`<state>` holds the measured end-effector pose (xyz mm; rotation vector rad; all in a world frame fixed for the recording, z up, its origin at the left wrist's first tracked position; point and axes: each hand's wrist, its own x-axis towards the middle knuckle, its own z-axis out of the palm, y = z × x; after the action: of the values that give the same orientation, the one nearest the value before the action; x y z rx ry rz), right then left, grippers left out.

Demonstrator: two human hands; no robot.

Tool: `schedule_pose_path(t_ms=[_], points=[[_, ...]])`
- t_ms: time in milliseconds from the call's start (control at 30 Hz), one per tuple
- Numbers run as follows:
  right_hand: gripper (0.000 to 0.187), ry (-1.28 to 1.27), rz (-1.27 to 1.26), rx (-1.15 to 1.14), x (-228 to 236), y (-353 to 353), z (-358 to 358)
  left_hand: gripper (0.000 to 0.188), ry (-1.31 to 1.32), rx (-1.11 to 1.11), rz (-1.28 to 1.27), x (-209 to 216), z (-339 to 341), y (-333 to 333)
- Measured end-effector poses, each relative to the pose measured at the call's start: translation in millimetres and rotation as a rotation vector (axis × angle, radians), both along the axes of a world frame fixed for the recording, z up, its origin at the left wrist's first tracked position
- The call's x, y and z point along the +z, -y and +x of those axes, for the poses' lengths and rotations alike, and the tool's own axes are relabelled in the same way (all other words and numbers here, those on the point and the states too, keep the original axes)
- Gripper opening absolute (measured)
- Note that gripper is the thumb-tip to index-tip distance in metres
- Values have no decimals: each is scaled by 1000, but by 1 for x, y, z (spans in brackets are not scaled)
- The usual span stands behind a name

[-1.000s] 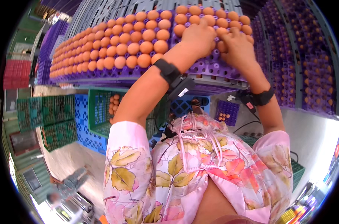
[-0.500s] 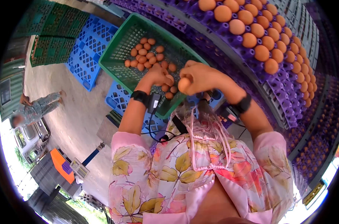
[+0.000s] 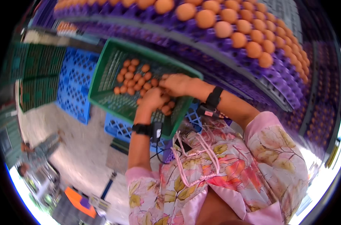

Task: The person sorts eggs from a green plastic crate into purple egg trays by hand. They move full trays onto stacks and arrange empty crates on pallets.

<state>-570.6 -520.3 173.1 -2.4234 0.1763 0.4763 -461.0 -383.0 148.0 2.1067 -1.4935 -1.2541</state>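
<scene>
Brown eggs (image 3: 131,76) lie loose on the bottom of a green plastic crate (image 3: 96,83). Both my hands reach down into its right part. My left hand (image 3: 154,99) has its fingers curled in over the eggs beside it; what they close on is hidden. Just to the right, my right hand (image 3: 176,84) comes in over the crate's far side, fingers bent down close to the left hand. Its fingertips are blurred among the eggs, and no egg shows clearly in it. A few more eggs (image 3: 166,108) sit right of my left hand.
Beyond the crate rises a stack of purple egg trays (image 3: 230,52) full of eggs. Blue plastic pallets (image 3: 74,82) lie beneath and left of the crate. Green crates (image 3: 41,77) are stacked at far left. A person (image 3: 41,153) is at the left; a scale (image 3: 99,204) stands at lower left.
The view has shifted, so the tray stack shows more. My right hand, which held an egg at the crate's right side, has moved left into the crate beside my left hand.
</scene>
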Motion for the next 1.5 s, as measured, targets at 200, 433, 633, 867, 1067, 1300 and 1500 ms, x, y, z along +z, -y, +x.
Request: schedule_pose_path(t_ms=[200,433,633,867,1067,1300,1500], points=[[32,713,-193,-481,227,76,-198,18,-306,23,-580,194,-64,130],[36,442,-722,-1067,241,186,-444,32,381,-620,-987,225,-192,302],[46,424,-691,-993,196,197,-460,25,667,-745,-682,219,-232,336],[27,1051,562,-1414,212,224,-490,22,-399,-83,-300,244,-196,367],[24,615,-609,-919,204,256,-473,26,726,-513,-573,242,-232,386],[39,535,-496,-943,198,264,-481,25,702,-513,-461,248,-240,386],[46,480,-648,-997,197,294,-490,31,668,-392,-629,243,-224,419]])
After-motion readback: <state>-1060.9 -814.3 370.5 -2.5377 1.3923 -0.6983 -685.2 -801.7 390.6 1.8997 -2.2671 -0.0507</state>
